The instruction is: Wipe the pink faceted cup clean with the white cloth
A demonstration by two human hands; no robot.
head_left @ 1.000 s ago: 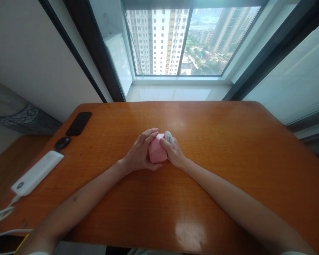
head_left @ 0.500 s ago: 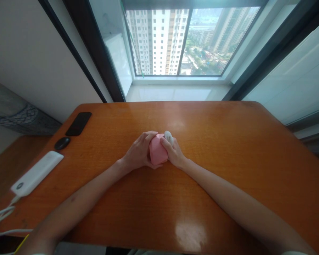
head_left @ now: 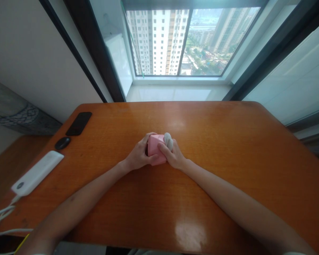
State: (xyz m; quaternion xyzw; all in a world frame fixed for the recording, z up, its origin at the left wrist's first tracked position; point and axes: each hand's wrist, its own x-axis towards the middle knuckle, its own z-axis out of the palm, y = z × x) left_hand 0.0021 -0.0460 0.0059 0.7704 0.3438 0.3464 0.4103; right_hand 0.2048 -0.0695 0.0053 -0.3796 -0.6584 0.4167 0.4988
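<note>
Near the middle of the wooden table [head_left: 215, 198], a small pink box-like object [head_left: 154, 144] is held between both hands. My left hand [head_left: 138, 156] grips its left side, thumb across the lower front and fingers behind the top. From the right, my right hand [head_left: 175, 156] is closed on the same object, with its thumb on the front face. A greyish-white rounded piece [head_left: 168, 140] sits at the upper right of the pink object, against my right fingers. Whether it is fixed to the pink object I cannot tell.
On the table's left side lie a black phone [head_left: 79, 124], a black mouse [head_left: 62, 143] and a white power strip [head_left: 38, 173] with white cables [head_left: 2, 214] at the lower left. A window [head_left: 183, 42] is beyond the far edge.
The pink object has turned a little in the hands. My left thumb has moved up onto its front, and my right thumb has shifted slightly left and down.
</note>
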